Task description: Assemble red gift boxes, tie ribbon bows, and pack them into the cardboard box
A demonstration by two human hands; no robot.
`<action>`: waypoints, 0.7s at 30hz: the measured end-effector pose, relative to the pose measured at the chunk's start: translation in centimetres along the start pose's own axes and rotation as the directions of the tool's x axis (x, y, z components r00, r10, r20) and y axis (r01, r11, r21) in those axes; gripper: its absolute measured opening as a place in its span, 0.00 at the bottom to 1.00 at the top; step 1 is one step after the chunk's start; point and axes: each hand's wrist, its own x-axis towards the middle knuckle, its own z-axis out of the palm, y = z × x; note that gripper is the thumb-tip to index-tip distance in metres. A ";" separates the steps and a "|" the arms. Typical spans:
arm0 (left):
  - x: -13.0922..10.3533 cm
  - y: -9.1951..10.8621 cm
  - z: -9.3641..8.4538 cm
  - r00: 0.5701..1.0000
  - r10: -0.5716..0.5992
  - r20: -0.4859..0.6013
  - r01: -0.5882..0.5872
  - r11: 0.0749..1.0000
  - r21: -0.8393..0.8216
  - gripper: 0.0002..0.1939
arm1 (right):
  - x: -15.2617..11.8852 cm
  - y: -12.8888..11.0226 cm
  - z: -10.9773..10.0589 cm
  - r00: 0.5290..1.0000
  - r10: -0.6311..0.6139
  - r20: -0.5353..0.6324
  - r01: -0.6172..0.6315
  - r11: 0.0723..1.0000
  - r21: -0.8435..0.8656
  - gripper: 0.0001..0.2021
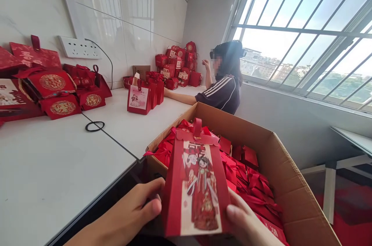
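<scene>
A tall red gift box (196,187) with a cartoon bridal figure on its front and a ribbon loop on top is held up before me, tilted, over a cardboard carton. My right hand (247,219) grips its lower right side, thumb on the edge. My left hand (133,209) is curled against the left side, its thumb just off the face and its fingertips partly hidden behind the box. Beneath, the open cardboard carton (302,195) holds many red boxes with ribbon bows (255,180).
A white table (58,160) bears a black ring (95,126), red boxes at left (58,102), standing gift boxes (139,100) and a stack (177,63) by the wall. A co-worker (221,90) sits beyond the carton, one arm on the table. A barred window (305,36) is at right.
</scene>
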 end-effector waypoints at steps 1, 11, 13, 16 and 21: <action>0.1 0.0 -0.1 1.000 0.012 0.017 -0.012 0.999 0.036 0.27 | 0.2 -0.4 -0.2 0.998 0.056 0.040 -0.060 0.993 0.103 0.25; 3.4 -4.6 -7.2 0.914 -0.034 -0.405 0.084 0.991 0.108 0.24 | 0.6 -3.4 -1.3 0.943 0.263 -0.205 -0.123 0.846 0.519 0.22; 3.6 -6.0 -9.6 0.851 -0.061 -0.522 0.114 0.991 0.069 0.26 | 0.4 -4.3 -1.7 0.950 0.217 -0.223 -0.094 0.882 0.462 0.17; 3.2 -7.8 -12.9 0.705 -0.109 -0.701 0.127 0.992 -0.025 0.25 | 2.0 -6.4 -3.2 0.960 0.053 -0.275 0.024 0.962 0.271 0.15; 2.2 -9.2 -15.6 0.453 -0.195 -0.870 0.015 0.977 -0.212 0.17 | 11.2 -10.0 -8.1 0.845 -0.324 -0.426 0.154 0.909 -0.387 0.12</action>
